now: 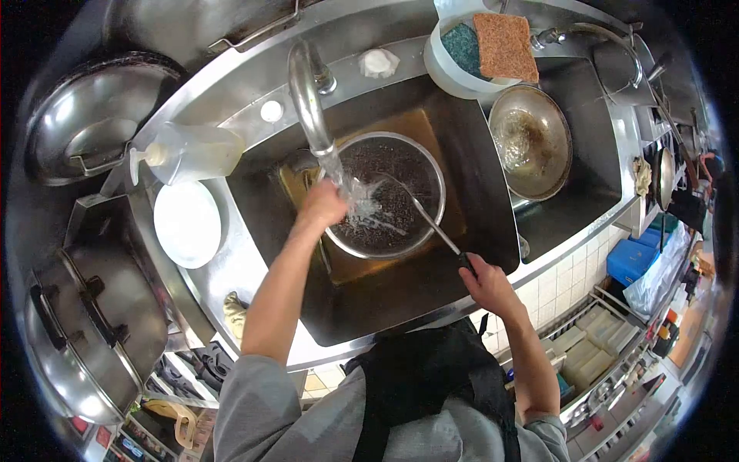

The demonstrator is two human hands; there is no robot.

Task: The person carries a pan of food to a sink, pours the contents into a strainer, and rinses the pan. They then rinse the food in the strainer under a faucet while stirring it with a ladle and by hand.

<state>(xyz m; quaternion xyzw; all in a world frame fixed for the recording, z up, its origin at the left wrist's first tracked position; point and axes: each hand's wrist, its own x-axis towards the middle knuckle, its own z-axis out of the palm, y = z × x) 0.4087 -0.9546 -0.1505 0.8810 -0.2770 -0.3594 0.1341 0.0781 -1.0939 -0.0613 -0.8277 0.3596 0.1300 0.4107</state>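
My right hand [493,286] is closed round the black grip of a long-handled metal utensil [440,231]. Its shaft slants to the far left over a round, metal-rimmed basin [443,192] with a dark, speckled inside. Splashing water hides the utensil's head, so I cannot make out its kind. At the basin's left rim, my left hand [323,203] is in or beside the stream from the faucet [308,100]. Blur and water obscure its fingers. The basin sits in the left sink [292,300], with brownish water around it.
A wet pan [531,142] sits in the right sink [593,162]. Between the sinks at the back is a white tub [446,69] with a brown scouring pad [505,48] and a green one. A soap pump bottle [202,154] and a white plate [187,223] are at left.
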